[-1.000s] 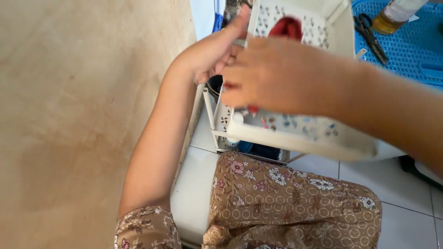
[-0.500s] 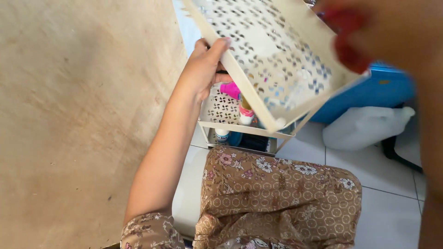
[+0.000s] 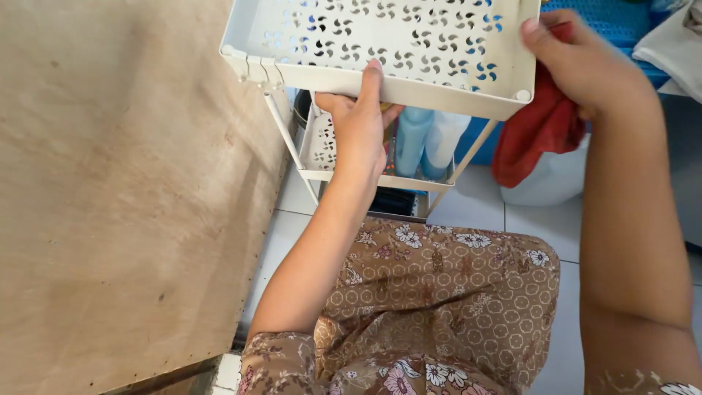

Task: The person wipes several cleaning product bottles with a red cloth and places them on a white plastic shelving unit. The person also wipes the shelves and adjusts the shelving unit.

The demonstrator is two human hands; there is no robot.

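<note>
Left hand (image 3: 360, 126) now under tray (image 3: 292, 29)

We see open floor right of the white perforated tray (image 3: 409, 44); left of it a plywood board (image 3: 110, 205) blocks passage, and bottles (image 3: 428, 143) crowd the shelf beneath.

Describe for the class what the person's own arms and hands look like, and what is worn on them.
Both arms are bare from above the elbow down. The left hand and right hand wear no gloves, and no rings, watch or bracelets show. Short sleeves in brown cloth with a floral and ring pattern end near the elbows, matching the garment over the lap.
</note>
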